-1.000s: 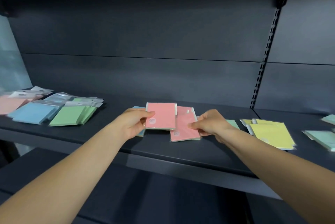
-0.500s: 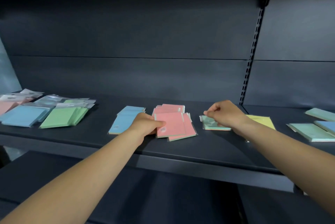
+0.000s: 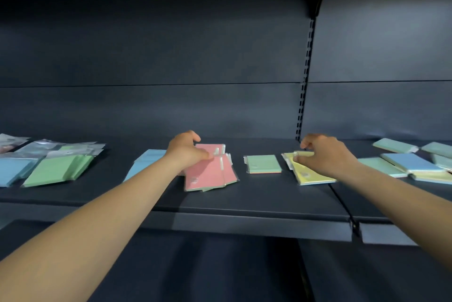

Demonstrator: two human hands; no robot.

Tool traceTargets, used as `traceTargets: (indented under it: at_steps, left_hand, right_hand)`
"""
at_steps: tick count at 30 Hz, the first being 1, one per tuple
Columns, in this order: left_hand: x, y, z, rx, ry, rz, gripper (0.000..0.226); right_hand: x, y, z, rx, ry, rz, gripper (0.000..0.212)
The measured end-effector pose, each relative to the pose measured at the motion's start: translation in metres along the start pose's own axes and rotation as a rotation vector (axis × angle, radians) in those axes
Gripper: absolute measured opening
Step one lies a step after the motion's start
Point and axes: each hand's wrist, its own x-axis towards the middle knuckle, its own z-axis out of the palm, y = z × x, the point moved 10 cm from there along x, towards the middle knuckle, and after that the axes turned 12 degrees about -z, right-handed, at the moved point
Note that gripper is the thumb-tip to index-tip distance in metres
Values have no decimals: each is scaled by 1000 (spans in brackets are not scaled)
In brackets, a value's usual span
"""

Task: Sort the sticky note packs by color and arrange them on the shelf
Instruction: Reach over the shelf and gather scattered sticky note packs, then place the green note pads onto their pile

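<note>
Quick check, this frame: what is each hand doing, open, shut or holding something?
Left hand: fingers curled on the pink packs, gripping them.
Right hand: fingers curled on the yellow packs, pinching their top edge.

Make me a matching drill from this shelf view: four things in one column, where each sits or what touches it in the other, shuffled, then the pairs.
Things:
1. pink packs
2. yellow packs
3. single mint pack
4. green packs

Places:
A. lying alone between the two hands
B. under the right hand
C. far left of the shelf, beside blue packs
D. under the left hand

Pairs: 1-D, 2-B, 3-A, 4-C
</note>
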Motion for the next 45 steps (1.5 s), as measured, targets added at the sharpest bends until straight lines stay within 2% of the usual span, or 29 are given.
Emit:
traceTargets:
  at_steps: [8, 15, 18, 20, 24, 26, 28, 33, 36, 38, 43, 45]
  left_hand:
    - [-21, 135, 84, 197, -80, 290, 47]
    - [-56, 248, 196, 226, -222, 430, 47]
    - [-70, 288, 252, 294, -346, 445, 54]
    - [-79, 305, 287, 407, -442, 440, 63]
    - [-81, 310, 331, 631, -585, 330, 78]
    - [-78, 308, 337, 697, -606, 264, 78]
    - [-78, 306, 339, 715, -626, 207, 68]
    - [-77, 292, 339, 652, -663, 85, 34]
    - [-78, 287, 330, 578, -618, 40, 31]
    - [-78, 285, 321, 483, -584, 10, 34]
    - [-84, 275, 295, 104, -590, -93, 33]
    - [-85, 273, 278, -86, -534, -112, 30]
  right_hand:
    - [-51, 115, -47, -111, -50, 91, 53]
    - [-83, 244, -87, -156, -89, 161, 45]
    - [-85, 300, -91, -109, -151, 172, 48]
    - [-85, 334, -84, -64, -256, 158, 53]
    - [-84, 380, -64, 74, -443, 97, 64]
    - [-83, 391, -57, 191, -487, 120, 70]
    - [-80, 394, -51, 250, -529, 117, 67]
    - [-68, 397, -43, 265, -613, 128, 58]
    - [-67, 398, -36, 333, -668, 157, 42]
    - [-66, 401, -38, 410, -636, 174, 34]
    - [-68, 400, -49, 744, -528, 269, 40]
    - [-60, 397, -65, 791, -411, 261, 42]
